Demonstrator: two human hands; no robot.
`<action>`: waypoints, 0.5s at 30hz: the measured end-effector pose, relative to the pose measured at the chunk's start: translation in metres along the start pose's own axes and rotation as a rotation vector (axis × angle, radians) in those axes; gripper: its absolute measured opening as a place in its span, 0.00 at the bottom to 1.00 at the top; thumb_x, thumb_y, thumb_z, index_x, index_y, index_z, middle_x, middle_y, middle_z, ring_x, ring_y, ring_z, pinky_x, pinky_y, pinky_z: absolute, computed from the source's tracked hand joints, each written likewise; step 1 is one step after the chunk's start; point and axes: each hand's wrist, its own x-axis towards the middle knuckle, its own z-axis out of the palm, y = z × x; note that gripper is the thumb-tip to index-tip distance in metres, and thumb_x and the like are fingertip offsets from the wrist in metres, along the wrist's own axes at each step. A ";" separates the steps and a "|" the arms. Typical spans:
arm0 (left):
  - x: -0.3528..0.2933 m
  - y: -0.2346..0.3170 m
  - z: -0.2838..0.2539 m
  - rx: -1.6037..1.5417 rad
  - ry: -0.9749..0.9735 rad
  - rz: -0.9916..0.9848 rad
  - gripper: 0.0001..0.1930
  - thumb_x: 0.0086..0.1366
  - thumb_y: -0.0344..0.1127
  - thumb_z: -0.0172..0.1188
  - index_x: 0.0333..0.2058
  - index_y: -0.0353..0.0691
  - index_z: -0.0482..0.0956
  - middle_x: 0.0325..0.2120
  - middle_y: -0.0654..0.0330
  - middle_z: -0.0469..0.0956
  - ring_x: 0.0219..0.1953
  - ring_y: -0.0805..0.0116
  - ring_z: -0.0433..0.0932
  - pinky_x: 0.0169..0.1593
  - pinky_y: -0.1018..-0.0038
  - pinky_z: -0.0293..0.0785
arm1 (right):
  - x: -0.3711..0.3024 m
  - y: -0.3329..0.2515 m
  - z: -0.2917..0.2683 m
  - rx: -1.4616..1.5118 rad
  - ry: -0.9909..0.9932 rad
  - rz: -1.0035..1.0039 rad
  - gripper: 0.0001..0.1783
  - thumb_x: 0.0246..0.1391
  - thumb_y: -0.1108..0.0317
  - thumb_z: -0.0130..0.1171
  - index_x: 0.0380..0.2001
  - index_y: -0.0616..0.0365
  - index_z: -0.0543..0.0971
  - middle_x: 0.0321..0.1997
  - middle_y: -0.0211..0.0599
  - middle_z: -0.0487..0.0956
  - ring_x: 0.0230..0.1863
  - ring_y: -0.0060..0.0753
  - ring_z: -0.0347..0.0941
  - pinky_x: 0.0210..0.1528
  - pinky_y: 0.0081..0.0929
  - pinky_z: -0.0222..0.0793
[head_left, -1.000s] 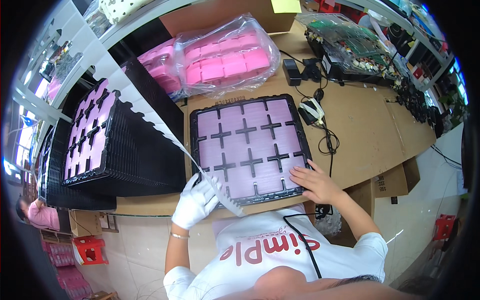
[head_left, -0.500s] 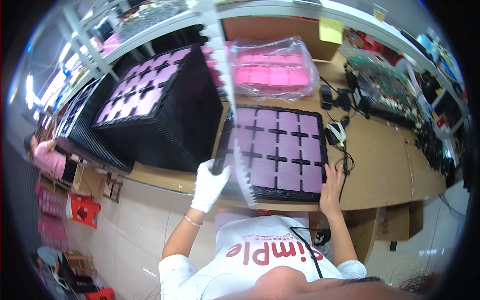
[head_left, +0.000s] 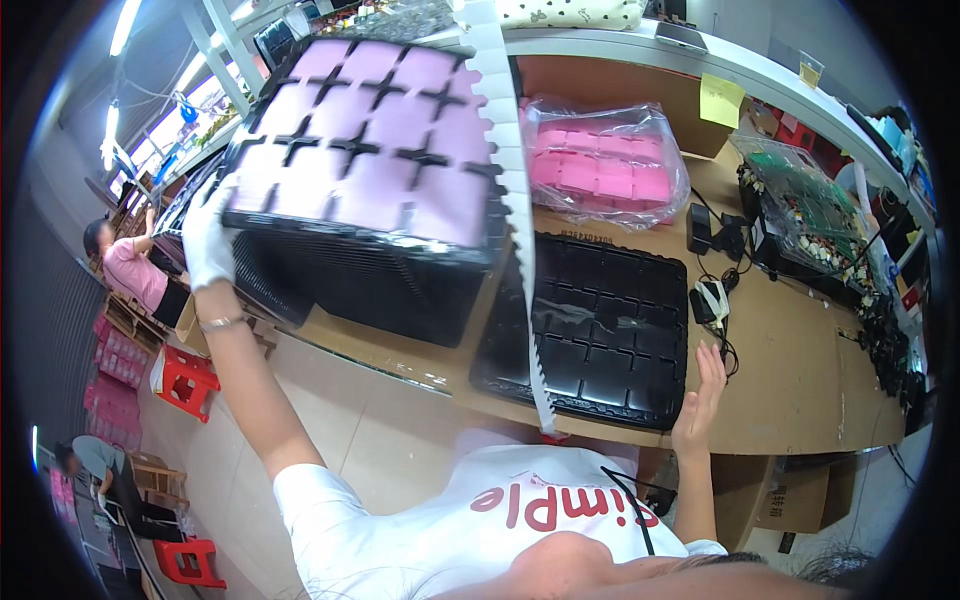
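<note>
My left hand (head_left: 210, 238), in a white glove, grips the left edge of a black tray (head_left: 362, 228) filled with pale pink-purple blocks. This tray is slightly blurred and tilted, at the top of a tall stack of black trays (head_left: 420, 305); whether it rests on the stack I cannot tell. My bare right hand (head_left: 698, 402) is open, fingers stretched, beside the right front corner of another black tray (head_left: 620, 335). That one lies on the table with its dark ribbed compartments showing and no pink blocks in it.
Behind the table tray lies a clear bag of bright pink pieces (head_left: 605, 165). To the right are a black adapter with cables (head_left: 710, 302) and a box of circuit boards (head_left: 815, 205). A white toothed strip (head_left: 520, 230) hangs across the view. Two people are at far left, near red stools (head_left: 185, 380).
My left hand has carried the filled tray from the table up and left to the stack, uncovering the black tray beneath. My right hand has let go and stays near the table edge.
</note>
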 end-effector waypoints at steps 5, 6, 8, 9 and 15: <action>0.108 -0.090 -0.083 -0.074 -0.038 -0.267 0.17 0.60 0.27 0.62 0.49 0.33 0.77 0.40 0.59 0.82 0.37 0.74 0.80 0.37 0.82 0.76 | 0.000 -0.007 0.017 0.042 -0.086 0.001 0.31 0.69 0.50 0.32 0.60 0.65 0.66 0.65 0.50 0.66 0.70 0.55 0.53 0.70 0.47 0.46; 0.111 -0.103 -0.082 -0.095 -0.074 -0.261 0.17 0.60 0.27 0.62 0.48 0.34 0.78 0.40 0.60 0.82 0.37 0.75 0.80 0.40 0.82 0.75 | 0.001 -0.010 0.016 0.043 -0.095 -0.004 0.30 0.69 0.51 0.34 0.59 0.65 0.67 0.64 0.50 0.66 0.69 0.56 0.54 0.69 0.47 0.47; 0.116 -0.112 -0.083 0.004 -0.142 -0.251 0.18 0.58 0.32 0.65 0.47 0.33 0.79 0.42 0.59 0.82 0.41 0.72 0.80 0.46 0.78 0.75 | 0.002 -0.016 0.017 0.046 -0.110 -0.008 0.29 0.68 0.52 0.36 0.58 0.66 0.68 0.63 0.51 0.67 0.68 0.57 0.56 0.68 0.48 0.49; 0.117 -0.109 -0.080 0.425 -0.146 -0.179 0.20 0.57 0.36 0.66 0.47 0.32 0.80 0.44 0.57 0.82 0.44 0.68 0.80 0.50 0.75 0.74 | 0.003 -0.018 0.017 0.050 -0.117 -0.007 0.29 0.68 0.52 0.37 0.57 0.66 0.69 0.63 0.51 0.68 0.68 0.57 0.56 0.68 0.48 0.49; 0.054 -0.021 0.071 0.692 -0.430 0.337 0.26 0.67 0.51 0.56 0.53 0.35 0.76 0.50 0.54 0.78 0.52 0.65 0.76 0.57 0.73 0.68 | 0.022 -0.020 0.020 0.046 -0.124 -0.016 0.27 0.67 0.54 0.37 0.56 0.64 0.70 0.62 0.50 0.68 0.67 0.56 0.57 0.68 0.48 0.50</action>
